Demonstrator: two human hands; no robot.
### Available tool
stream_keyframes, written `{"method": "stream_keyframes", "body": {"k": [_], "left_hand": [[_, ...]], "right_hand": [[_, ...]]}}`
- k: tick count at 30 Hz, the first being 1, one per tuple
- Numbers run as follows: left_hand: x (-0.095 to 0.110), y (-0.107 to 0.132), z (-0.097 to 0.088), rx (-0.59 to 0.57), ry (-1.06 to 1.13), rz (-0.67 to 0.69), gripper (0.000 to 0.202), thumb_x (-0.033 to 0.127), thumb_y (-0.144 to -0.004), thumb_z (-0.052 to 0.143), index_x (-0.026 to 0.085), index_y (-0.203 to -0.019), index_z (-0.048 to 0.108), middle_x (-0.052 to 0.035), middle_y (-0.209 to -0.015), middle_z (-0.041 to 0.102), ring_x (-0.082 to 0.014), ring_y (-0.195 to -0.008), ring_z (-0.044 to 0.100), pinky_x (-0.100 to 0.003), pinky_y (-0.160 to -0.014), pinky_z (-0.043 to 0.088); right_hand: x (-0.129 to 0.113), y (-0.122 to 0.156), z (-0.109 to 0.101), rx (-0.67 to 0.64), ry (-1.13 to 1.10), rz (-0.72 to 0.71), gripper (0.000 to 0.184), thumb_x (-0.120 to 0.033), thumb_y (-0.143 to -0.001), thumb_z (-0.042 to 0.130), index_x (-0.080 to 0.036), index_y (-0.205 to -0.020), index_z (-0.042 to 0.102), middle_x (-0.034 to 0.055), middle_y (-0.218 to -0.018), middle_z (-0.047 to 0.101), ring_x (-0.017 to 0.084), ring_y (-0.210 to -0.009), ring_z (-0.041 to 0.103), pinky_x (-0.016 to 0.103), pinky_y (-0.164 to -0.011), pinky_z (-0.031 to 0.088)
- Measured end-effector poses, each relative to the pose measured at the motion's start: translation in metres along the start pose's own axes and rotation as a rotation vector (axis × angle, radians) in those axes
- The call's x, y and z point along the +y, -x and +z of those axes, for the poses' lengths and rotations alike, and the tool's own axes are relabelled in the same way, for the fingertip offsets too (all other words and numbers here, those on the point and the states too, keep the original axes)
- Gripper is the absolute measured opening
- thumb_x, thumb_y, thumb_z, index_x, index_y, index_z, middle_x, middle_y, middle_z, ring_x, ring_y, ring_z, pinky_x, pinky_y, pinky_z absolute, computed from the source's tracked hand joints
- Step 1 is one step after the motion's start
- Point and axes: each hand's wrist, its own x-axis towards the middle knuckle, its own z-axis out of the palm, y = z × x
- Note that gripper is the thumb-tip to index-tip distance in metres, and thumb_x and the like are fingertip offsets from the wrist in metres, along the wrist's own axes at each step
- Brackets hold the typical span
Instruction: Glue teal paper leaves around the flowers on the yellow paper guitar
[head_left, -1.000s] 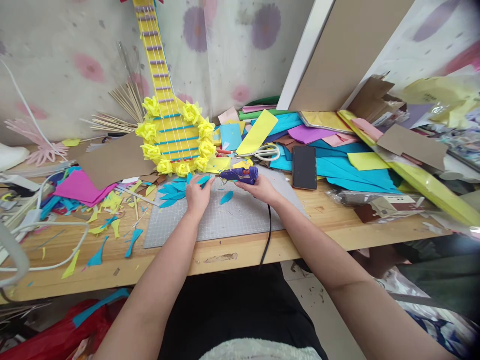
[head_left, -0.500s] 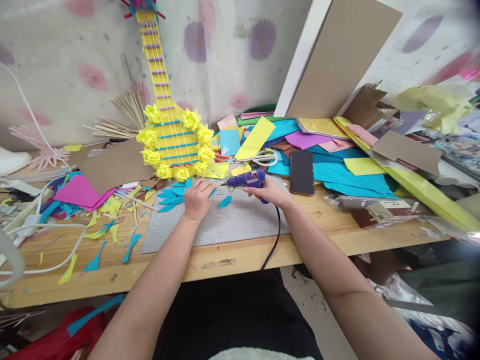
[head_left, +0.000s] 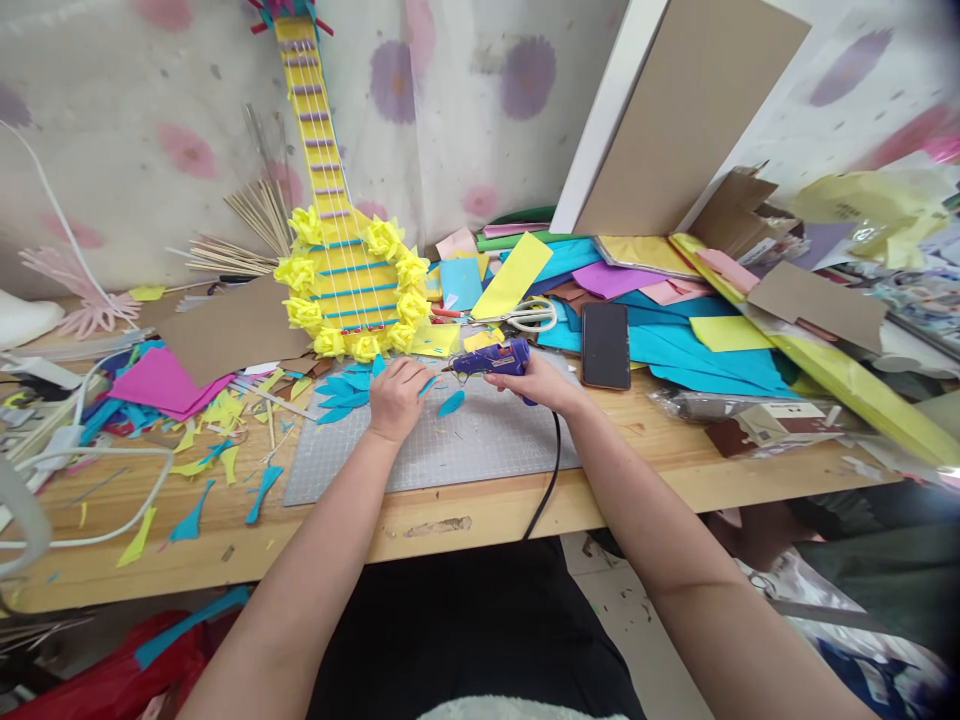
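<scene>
My right hand [head_left: 538,384] grips a purple glue gun [head_left: 491,361], nozzle pointing left, its black cord [head_left: 547,480] hanging over the table edge. My left hand [head_left: 395,398] rests on a grey cutting mat [head_left: 465,445] with fingers closed on a small blue leaf-shaped paper piece [head_left: 427,384] just left of the nozzle. Another blue leaf piece [head_left: 451,403] lies on the mat between my hands. A fan of blue leaf pieces [head_left: 343,392] lies left of my left hand. Behind stands a yellow paper guitar [head_left: 346,270] ringed with yellow paper flowers.
A black phone [head_left: 604,345] and white-handled scissors [head_left: 529,314] lie right of the guitar on stacked coloured paper sheets [head_left: 675,330]. Paper scraps [head_left: 195,460], a white cable [head_left: 112,480] and bamboo sticks [head_left: 240,240] cover the left. Cardboard [head_left: 675,110] leans at the back.
My right hand lifted the glue gun from the mat and turned it upright, nozzle toward the piece in my left hand. In the last half second, almost nothing has shifted.
</scene>
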Motion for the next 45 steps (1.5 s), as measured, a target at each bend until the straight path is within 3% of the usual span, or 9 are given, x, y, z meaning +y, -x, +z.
{"method": "stream_keyframes", "body": {"k": [16, 23, 28, 31, 36, 40, 45], "left_hand": [[0.0, 0.0, 0.001, -0.007, -0.002, 0.034, 0.028, 0.04, -0.086, 0.053, 0.021, -0.076, 0.071, -0.0058, -0.077, 0.068, -0.0192, -0.08, 0.059, -0.032, -0.071, 0.041], [0.002, -0.001, 0.001, -0.029, -0.002, 0.021, 0.031, 0.042, -0.087, 0.051, 0.022, -0.076, 0.071, -0.0063, -0.076, 0.068, -0.0196, -0.079, 0.059, -0.032, -0.07, 0.041], [0.001, 0.0, 0.002, -0.024, 0.073, -0.028, 0.028, 0.042, -0.085, 0.054, 0.022, -0.075, 0.07, -0.0062, -0.077, 0.068, -0.0199, -0.081, 0.059, -0.033, -0.073, 0.042], [-0.002, 0.002, 0.004, 0.037, 0.153, -0.153, 0.028, 0.044, -0.083, 0.057, 0.022, -0.072, 0.07, -0.0062, -0.077, 0.067, -0.0197, -0.08, 0.059, -0.033, -0.074, 0.043], [-0.013, 0.006, 0.008, 0.22, 0.416, -0.601, 0.024, 0.041, -0.075, 0.065, 0.02, -0.063, 0.065, -0.0022, -0.07, 0.063, -0.0165, -0.071, 0.057, -0.031, -0.074, 0.045], [-0.014, 0.005, 0.013, 0.274, 0.679, -0.893, 0.027, 0.041, -0.065, 0.072, 0.018, -0.055, 0.061, 0.0014, -0.057, 0.055, -0.0132, -0.061, 0.053, -0.028, -0.067, 0.047], [-0.001, -0.004, 0.01, 0.296, 0.95, -1.159, 0.029, 0.039, -0.053, 0.079, 0.015, -0.059, 0.064, -0.0001, -0.061, 0.06, -0.0117, -0.06, 0.054, -0.028, -0.061, 0.05]], "right_hand": [[-0.005, 0.004, -0.006, -0.017, 0.01, -0.029, 0.044, -0.056, -0.066, 0.066, -0.016, -0.084, 0.064, 0.0036, -0.07, 0.065, 0.008, -0.05, 0.046, 0.022, -0.044, 0.035], [-0.002, 0.0, -0.001, -0.019, 0.074, -0.016, 0.04, -0.056, -0.066, 0.066, -0.018, -0.079, 0.065, 0.0027, -0.072, 0.067, 0.012, -0.06, 0.054, 0.022, -0.049, 0.038], [-0.004, 0.0, -0.002, 0.029, 0.053, 0.0, 0.041, -0.055, -0.065, 0.067, -0.018, -0.082, 0.064, 0.0009, -0.064, 0.063, 0.009, -0.049, 0.046, 0.022, -0.044, 0.034], [0.0, -0.001, -0.007, 0.121, -0.018, 0.011, 0.042, -0.058, -0.065, 0.066, -0.017, -0.073, 0.063, 0.0014, -0.059, 0.059, 0.008, -0.045, 0.041, 0.024, -0.042, 0.033], [0.02, -0.003, -0.018, 0.364, -0.022, 0.065, 0.043, -0.058, -0.065, 0.065, -0.016, -0.071, 0.064, 0.0047, -0.062, 0.062, 0.013, -0.051, 0.049, 0.026, -0.047, 0.038], [0.038, -0.007, -0.021, 0.391, 0.143, 0.086, 0.046, -0.059, -0.063, 0.066, -0.015, -0.078, 0.068, 0.0074, -0.069, 0.066, 0.022, -0.068, 0.061, 0.03, -0.057, 0.044], [0.045, -0.014, -0.015, 0.428, 0.283, 0.142, 0.046, -0.057, -0.068, 0.064, -0.014, -0.085, 0.068, 0.0148, -0.085, 0.07, 0.03, -0.083, 0.065, 0.036, -0.068, 0.047]]}}
